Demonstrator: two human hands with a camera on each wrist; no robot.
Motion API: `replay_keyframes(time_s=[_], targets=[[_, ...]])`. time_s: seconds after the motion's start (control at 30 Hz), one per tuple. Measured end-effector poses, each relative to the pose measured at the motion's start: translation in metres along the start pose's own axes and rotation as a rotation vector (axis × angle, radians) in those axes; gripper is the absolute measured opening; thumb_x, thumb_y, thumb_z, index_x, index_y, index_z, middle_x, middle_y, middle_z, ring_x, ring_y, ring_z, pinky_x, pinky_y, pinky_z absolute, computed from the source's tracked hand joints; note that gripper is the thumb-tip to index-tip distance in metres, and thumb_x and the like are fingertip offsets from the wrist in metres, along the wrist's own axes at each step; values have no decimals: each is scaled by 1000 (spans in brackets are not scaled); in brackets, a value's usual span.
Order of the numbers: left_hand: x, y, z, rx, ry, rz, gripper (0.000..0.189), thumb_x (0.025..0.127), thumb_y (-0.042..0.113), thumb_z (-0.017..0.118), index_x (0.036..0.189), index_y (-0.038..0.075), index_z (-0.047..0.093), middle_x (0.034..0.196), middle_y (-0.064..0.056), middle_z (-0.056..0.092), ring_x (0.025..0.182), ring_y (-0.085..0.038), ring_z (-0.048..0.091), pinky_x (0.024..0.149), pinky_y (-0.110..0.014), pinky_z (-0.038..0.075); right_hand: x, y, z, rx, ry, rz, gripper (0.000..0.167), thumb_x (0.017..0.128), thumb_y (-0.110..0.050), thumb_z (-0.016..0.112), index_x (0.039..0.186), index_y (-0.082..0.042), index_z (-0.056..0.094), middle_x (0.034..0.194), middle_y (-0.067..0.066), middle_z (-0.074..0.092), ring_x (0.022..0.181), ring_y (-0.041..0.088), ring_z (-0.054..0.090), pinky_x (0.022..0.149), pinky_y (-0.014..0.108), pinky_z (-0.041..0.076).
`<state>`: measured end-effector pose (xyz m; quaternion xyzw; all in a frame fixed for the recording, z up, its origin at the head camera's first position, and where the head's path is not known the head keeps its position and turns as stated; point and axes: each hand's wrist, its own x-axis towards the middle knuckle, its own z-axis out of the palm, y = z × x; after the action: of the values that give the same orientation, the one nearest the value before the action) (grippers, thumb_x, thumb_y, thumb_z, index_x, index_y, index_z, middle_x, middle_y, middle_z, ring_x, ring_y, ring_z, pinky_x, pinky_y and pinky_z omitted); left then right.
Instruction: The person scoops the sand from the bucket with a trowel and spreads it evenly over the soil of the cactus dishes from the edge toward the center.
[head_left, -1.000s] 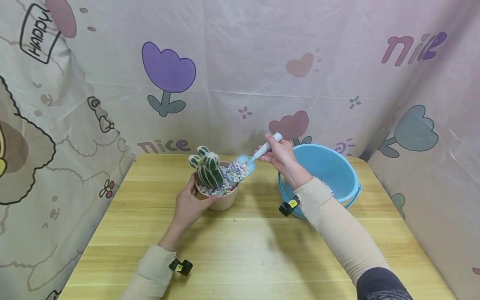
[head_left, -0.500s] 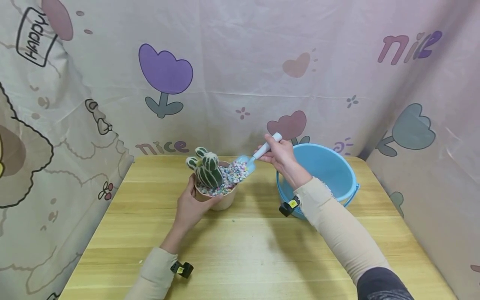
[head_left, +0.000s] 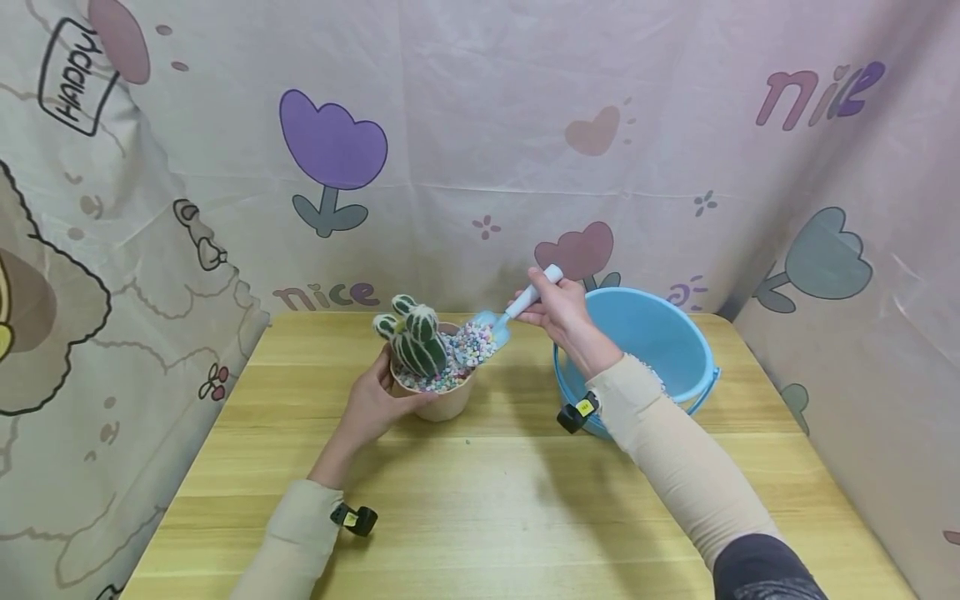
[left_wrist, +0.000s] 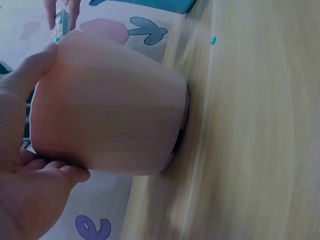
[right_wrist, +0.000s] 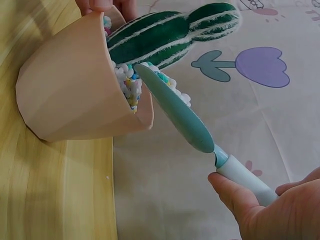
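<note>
A green, white-striped cactus [head_left: 418, 348] stands in a peach flowerpot [head_left: 444, 407] among small multicoloured pebbles [head_left: 431, 383]. My left hand [head_left: 378, 406] holds the pot by its near left side, thumb and fingers spread around the rim. My right hand [head_left: 566, 315] grips the white handle of a small light blue shovel [head_left: 527, 300]. Its blade, heaped with pebbles, slants down to the left over the pot's right rim. In the right wrist view the tip of the blade [right_wrist: 175, 107] overlaps the pebbles beside the cactus.
A light blue bucket [head_left: 651, 333] with its handle lowered stands at the right, partly behind my right forearm; some pebbles show inside. One tiny green pebble [left_wrist: 213, 40] lies on the wooden table [head_left: 480, 517]. A printed cloth [head_left: 465, 108] hangs behind and along both sides.
My left wrist has shifted slightly to the left while the hand stays on the pot. The shovel, its pebbles and my right hand look almost the same.
</note>
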<state>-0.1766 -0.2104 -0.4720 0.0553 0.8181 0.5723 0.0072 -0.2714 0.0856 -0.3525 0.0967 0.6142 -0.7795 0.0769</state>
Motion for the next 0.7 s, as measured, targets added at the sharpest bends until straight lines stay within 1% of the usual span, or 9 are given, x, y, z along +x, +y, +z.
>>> replay_keyframes(time_s=[0.07, 0.13, 0.23, 0.33, 0.4, 0.47, 0.57, 0.63, 0.7], targets=[[-1, 1, 2, -5, 14, -3, 122, 82, 33, 93, 170, 10, 12, 177, -15, 14, 161, -37, 25, 131, -46, 28, 0, 0, 0, 1, 1, -4, 51, 109, -30, 58, 146, 3, 44, 110, 23, 66, 101, 36, 79, 96, 46, 64], [-2, 2, 6, -9, 33, -4, 123, 81, 35, 93, 170, 9, 12, 176, -15, 14, 161, -36, 26, 131, -45, 29, 0, 0, 0, 0, 2, -6, 52, 109, -30, 59, 147, 3, 44, 113, 25, 66, 110, 42, 76, 97, 47, 63], [-3, 3, 12, -20, 71, -7, 125, 79, 36, 95, 169, 8, 13, 176, -15, 17, 161, -34, 26, 130, -43, 30, 0, 0, 1, -5, 2, -10, 53, 109, -30, 59, 148, 2, 44, 115, 25, 66, 124, 49, 65, 97, 46, 63], [-5, 5, 18, -36, 112, -1, 124, 78, 35, 96, 169, 9, 15, 175, -15, 21, 161, -32, 28, 130, -42, 31, -1, 0, 2, -13, 3, -12, 53, 109, -31, 59, 148, 2, 45, 113, 24, 67, 126, 49, 64, 96, 46, 64], [-6, 5, 21, -37, 143, 8, 123, 77, 35, 96, 169, 10, 18, 174, -15, 25, 160, -31, 30, 130, -42, 32, -1, 0, 2, -14, 0, -13, 52, 109, -31, 60, 147, 2, 45, 113, 24, 67, 118, 45, 71, 96, 46, 64], [-7, 6, 24, -28, 175, 23, 121, 76, 34, 97, 168, 11, 22, 172, -15, 30, 159, -31, 34, 129, -43, 34, -1, 1, 2, -15, -2, -18, 52, 108, -31, 60, 146, 2, 46, 113, 24, 67, 103, 37, 78, 96, 46, 64], [-8, 7, 30, -7, 223, 41, 117, 74, 36, 98, 166, 15, 30, 168, -15, 40, 156, -30, 40, 128, -42, 37, 0, 1, 2, -11, -5, -24, 52, 109, -30, 60, 146, 2, 45, 112, 24, 67, 82, 24, 79, 97, 47, 63], [-9, 8, 33, 1, 249, 41, 116, 72, 39, 99, 165, 18, 33, 166, -13, 43, 155, -28, 42, 128, -42, 38, -1, 1, 2, -11, -2, -25, 52, 109, -30, 60, 147, 2, 45, 110, 23, 66, 76, 20, 77, 97, 47, 63], [-10, 9, 35, 6, 258, 35, 117, 72, 41, 99, 165, 20, 33, 167, -12, 43, 155, -28, 41, 129, -43, 37, -1, 1, 2, -14, 2, -22, 53, 108, -30, 60, 147, 2, 45, 109, 22, 67, 75, 20, 77, 97, 47, 63]])
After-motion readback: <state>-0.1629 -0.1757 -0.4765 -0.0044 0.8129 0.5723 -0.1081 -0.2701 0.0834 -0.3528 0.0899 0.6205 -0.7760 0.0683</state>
